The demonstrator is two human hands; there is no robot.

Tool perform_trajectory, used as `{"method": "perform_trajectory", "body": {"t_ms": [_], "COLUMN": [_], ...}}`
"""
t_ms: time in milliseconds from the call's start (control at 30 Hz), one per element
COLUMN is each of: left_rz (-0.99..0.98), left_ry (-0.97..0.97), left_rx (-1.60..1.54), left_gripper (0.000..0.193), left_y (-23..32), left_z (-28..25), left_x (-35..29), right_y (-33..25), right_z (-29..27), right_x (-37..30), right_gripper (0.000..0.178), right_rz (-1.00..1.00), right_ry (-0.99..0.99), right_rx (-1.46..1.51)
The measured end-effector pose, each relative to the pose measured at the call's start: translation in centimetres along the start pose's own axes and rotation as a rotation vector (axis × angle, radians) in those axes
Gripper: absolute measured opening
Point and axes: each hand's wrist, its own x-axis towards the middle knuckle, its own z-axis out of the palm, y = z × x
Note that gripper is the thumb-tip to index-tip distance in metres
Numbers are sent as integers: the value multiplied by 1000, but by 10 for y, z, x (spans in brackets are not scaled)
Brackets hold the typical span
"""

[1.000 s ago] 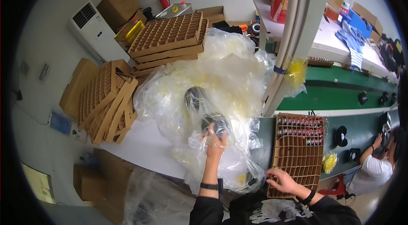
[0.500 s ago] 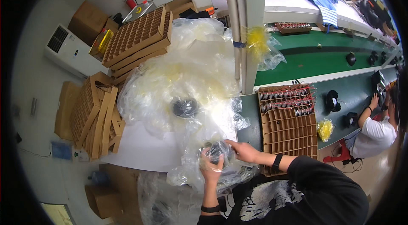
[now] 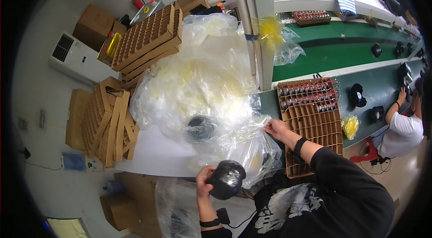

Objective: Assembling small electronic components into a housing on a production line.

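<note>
A black, rounded, bowl-like part [image 3: 228, 178] is gripped in my left hand [image 3: 205, 182], close to my body at the table's near edge. The part is outside the plastic. Up and to the right of it, my right hand [image 3: 278, 129] pinches the edge of a clear plastic bag [image 3: 245, 132], which stretches leftward over the table. Another dark round part [image 3: 200, 129] lies under or inside clear plastic to the left of that bag. Behind it spreads a big heap of clear and yellowish plastic bags [image 3: 193, 80].
Right of my right hand stands a cardboard divider box [image 3: 310, 125] with rows of small wired metal parts. Divider trays [image 3: 144, 40] are stacked at the back left, others [image 3: 110, 121] lean nearer. A post [image 3: 252, 26] rises behind the heap. A co-worker [image 3: 402, 132] sits at far right.
Both hands were together on the dark part inside the plastic. My left hand now has it out of the bag, nearer me; my right hand has moved up and right with the bag.
</note>
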Motion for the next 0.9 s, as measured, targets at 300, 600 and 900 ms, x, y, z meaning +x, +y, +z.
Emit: {"method": "perform_trajectory", "body": {"t_ms": [300, 600, 900], "left_rz": [292, 284, -51], "left_ry": [106, -15, -78], "left_rx": [-10, 587, 307], "left_gripper": [79, 67, 54], "left_y": [27, -24, -67], "left_z": [44, 148, 239], "left_x": [32, 46, 68], "right_y": [8, -72, -102], "right_z": [26, 18, -72], "right_x": [-115, -255, -268], "right_gripper": [38, 32, 15], "right_rz": [-1120, -1456, -1607], "right_ry": [-93, -314, -333], "right_rx": [-817, -1200, -1297]}}
